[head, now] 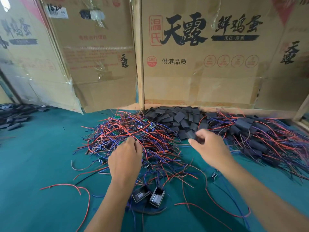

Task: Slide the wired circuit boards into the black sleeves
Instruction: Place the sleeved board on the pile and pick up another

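Right hand pinches a black sleeve; left hand seemingly grasps wires.

The left hand hides its own fingertips and whatever they touch in the tangle of wired circuit boards. At one o'clock, the right hand is motion-blurred, covering most of a black sleeve. At nine o'clock, the frame edge cuts off another sleeve pile.

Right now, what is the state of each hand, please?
Left hand: fingers reach into the pile of wired circuit boards; whether they grip one cannot be told.
Right hand: pinches a black sleeve.
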`<state>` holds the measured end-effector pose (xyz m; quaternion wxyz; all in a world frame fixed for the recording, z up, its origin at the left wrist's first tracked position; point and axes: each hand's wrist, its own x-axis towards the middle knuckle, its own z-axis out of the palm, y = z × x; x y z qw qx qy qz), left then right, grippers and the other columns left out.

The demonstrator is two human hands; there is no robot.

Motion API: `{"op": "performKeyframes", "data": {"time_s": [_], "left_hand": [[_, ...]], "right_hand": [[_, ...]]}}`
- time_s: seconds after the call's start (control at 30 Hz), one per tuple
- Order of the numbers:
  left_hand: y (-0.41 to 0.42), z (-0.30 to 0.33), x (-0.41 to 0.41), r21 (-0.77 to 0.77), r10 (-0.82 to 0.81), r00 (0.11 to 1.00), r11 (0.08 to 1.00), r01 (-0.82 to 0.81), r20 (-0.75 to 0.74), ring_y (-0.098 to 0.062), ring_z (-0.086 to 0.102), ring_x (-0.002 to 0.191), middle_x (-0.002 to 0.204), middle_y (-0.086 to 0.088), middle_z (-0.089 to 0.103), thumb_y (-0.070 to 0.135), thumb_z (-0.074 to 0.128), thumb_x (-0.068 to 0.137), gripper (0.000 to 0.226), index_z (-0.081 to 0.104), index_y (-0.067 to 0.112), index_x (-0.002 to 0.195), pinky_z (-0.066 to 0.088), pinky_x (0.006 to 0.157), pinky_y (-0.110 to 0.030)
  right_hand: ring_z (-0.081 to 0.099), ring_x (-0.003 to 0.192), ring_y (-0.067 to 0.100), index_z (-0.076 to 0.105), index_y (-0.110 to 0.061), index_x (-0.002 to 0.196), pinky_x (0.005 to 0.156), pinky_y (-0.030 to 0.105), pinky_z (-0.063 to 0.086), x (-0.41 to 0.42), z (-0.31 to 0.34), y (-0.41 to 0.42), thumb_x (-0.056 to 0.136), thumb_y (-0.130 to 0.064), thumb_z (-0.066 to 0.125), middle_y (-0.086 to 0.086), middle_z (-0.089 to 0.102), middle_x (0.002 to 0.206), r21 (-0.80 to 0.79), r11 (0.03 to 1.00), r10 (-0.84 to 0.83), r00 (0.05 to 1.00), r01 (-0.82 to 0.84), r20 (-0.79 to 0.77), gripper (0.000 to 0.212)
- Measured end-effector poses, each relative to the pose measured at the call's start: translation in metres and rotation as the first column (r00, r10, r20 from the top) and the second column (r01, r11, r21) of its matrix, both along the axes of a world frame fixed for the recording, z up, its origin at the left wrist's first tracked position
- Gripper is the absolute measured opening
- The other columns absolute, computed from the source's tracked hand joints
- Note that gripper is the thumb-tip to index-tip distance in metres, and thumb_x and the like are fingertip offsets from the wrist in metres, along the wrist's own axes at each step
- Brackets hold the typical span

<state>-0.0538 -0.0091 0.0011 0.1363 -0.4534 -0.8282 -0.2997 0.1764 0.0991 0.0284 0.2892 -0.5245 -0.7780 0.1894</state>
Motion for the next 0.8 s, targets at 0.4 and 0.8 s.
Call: {"op": "performKeyframes", "data": {"time_s": [0.4, 0.8], "left_hand": [[-0.052, 0.034, -0.057, -0.392, -0.421, 0.843, 0.752, 0.53, 0.334, -0.007, 0.059, 0.071, 0.077, 0.008, 0.065, 0.019, 0.068, 0.09, 0.015, 0.064, 0.026, 0.078, 0.044, 0.064, -0.019], [-0.096, 0.03, -0.066, -0.688, -0.448, 0.817, 0.463, 0.559, 0.362, 0.004, 0.053, 0.082, 0.097, 0.014, 0.063, 0.036, 0.082, 0.077, 0.025, 0.062, 0.032, 0.091, 0.045, 0.082, -0.022]], "right_hand": [[0.059, 0.084, 0.012, 0.062, -0.025, 0.098, 0.079, 0.032, 0.047, 0.026, -0.042, -0.061, 0.082, -0.036, 0.071, -0.014, 0.063, 0.091, 0.127, 0.987, 0.114, 0.99, -0.103, -0.079, 0.021], [0.057, 0.085, 0.007, 0.057, -0.031, 0.099, 0.077, 0.036, 0.05, 0.028, -0.041, -0.063, 0.081, -0.046, 0.064, -0.019, 0.06, 0.092, 0.15, 0.979, 0.149, 0.986, -0.138, -0.068, 0.024]]}}
